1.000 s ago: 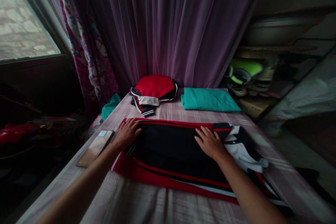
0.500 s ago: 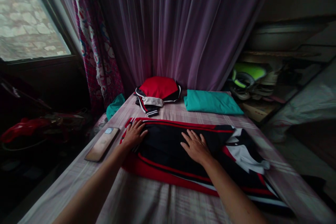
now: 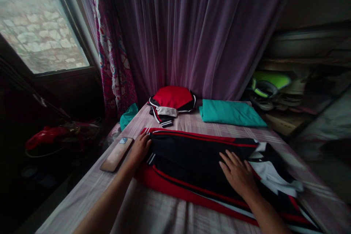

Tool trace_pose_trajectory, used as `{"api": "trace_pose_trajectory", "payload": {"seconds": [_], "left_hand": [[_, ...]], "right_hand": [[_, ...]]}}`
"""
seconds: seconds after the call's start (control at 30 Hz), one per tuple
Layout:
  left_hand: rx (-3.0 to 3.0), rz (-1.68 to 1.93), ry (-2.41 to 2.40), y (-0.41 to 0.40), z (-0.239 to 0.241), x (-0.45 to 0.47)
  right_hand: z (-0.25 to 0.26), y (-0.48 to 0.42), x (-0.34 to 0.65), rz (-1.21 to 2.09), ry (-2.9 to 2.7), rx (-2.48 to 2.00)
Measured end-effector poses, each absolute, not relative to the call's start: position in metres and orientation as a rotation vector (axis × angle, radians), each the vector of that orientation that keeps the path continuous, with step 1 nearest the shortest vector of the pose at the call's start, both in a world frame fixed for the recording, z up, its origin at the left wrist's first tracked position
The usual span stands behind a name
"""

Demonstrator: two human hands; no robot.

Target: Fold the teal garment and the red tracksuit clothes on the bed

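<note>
A dark jacket (image 3: 189, 157) with red and white stripes lies flat on the bed, its white collar end to the right and a red part showing along the near side. My left hand (image 3: 139, 149) rests on its left end, near the striped cuffs, fingers extended and not gripping. Palm down, my right hand (image 3: 239, 172) lies with fingers spread on the dark cloth, just left of the white section (image 3: 264, 172). Beside my left forearm is a phone (image 3: 116, 154), face down.
Toward the back sit a bundled red and black garment (image 3: 172, 98) and a folded teal cloth (image 3: 231, 112). A purple curtain (image 3: 186, 36) hangs behind the plaid bed sheet (image 3: 161, 208). Shelves with shoes (image 3: 263, 95) stand at right, a window (image 3: 49, 36) at left.
My right hand has slid right along the jacket toward the collar end. My left hand has shifted slightly toward the jacket's left edge. The view has swung a little left.
</note>
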State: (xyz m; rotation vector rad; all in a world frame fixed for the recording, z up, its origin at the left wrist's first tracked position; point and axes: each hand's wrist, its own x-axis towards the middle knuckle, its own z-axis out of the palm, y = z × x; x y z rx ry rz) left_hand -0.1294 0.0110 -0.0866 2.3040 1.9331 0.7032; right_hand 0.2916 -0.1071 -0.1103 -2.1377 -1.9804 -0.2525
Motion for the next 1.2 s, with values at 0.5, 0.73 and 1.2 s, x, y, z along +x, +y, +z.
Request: {"api": "trace_pose_trajectory", "payload": {"seconds": [0.5,0.73,1.2], "left_hand": [[2.022,0.565,2.216,0.011,-0.080,-0.115],[2.057,0.588,2.203,0.007,-0.082,-0.118],[2.078,0.579,2.089,-0.018,-0.068,-0.134]], "right_hand": [[-0.124,-0.121,0.307,-0.402,-1.893,-1.959],[-0.125,-0.120,0.306,-0.414,-1.877,-1.941],[-0.106,-0.106,0.299,-0.338,-1.935,-1.915]]}}
